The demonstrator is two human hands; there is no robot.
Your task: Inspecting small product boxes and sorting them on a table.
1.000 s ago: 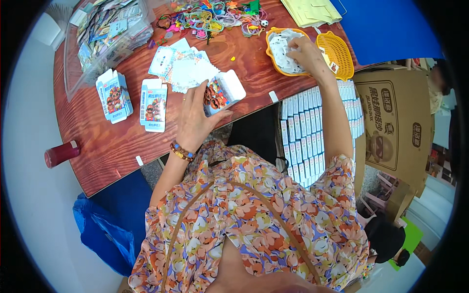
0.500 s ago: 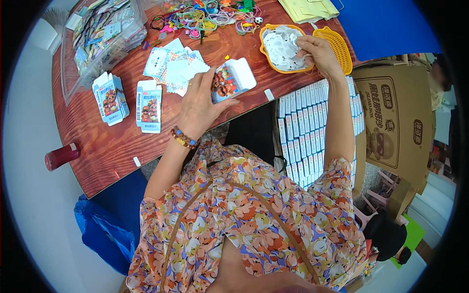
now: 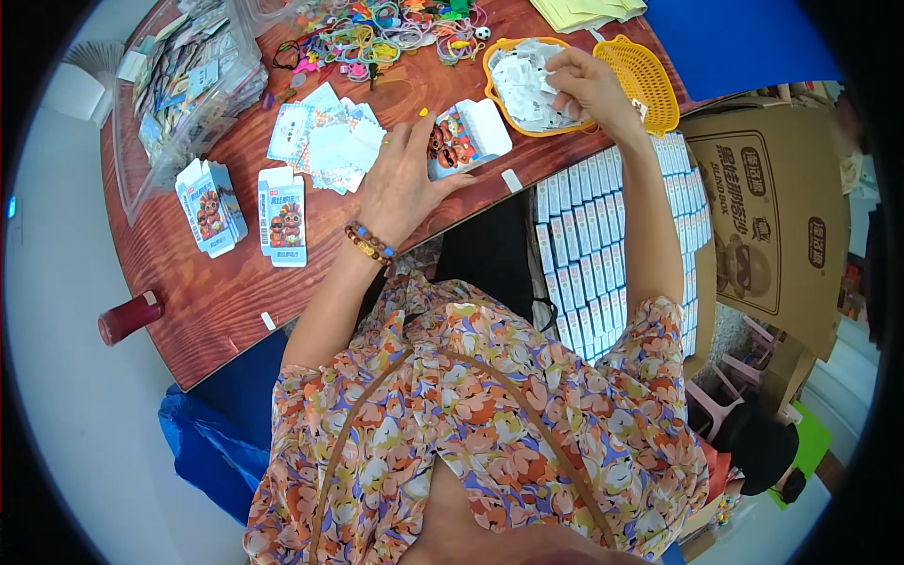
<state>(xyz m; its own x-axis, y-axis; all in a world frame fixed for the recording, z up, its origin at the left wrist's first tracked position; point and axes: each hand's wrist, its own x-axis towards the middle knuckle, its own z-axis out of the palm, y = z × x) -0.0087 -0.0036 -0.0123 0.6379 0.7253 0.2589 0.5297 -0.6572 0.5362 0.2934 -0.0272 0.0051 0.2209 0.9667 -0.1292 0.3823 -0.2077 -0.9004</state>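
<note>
My left hand (image 3: 407, 184), a beaded bracelet at its wrist, grips a small printed carton (image 3: 458, 143) by its sides. The carton lies tilted near the table edge, its white flap end toward the right. Over a yellow plastic basket (image 3: 493, 91) hangs my right hand (image 3: 586, 87), fingers curled together just above small white packets (image 3: 524, 87). Whether a packet is between those fingers is hidden. Left of my left hand is a loose pile of pale printed cards (image 3: 331, 143). Beyond it lie a flat carton (image 3: 282, 218) and a stack of similar cartons (image 3: 211, 209).
Colourful bands and trinkets (image 3: 377, 33) spread along the far side. A clear bin (image 3: 141, 174) of packets stands far left, a dark red cylinder (image 3: 130, 317) by the table's left edge. Another yellow basket (image 3: 659, 89) sits right, above rows of packed cartons (image 3: 584, 273) and a cardboard box (image 3: 777, 207).
The carton in my left hand has shifted right and tipped lower, toward the basket. My right hand has moved slightly left and its fingers curl more over the packets. The view has shifted slightly.
</note>
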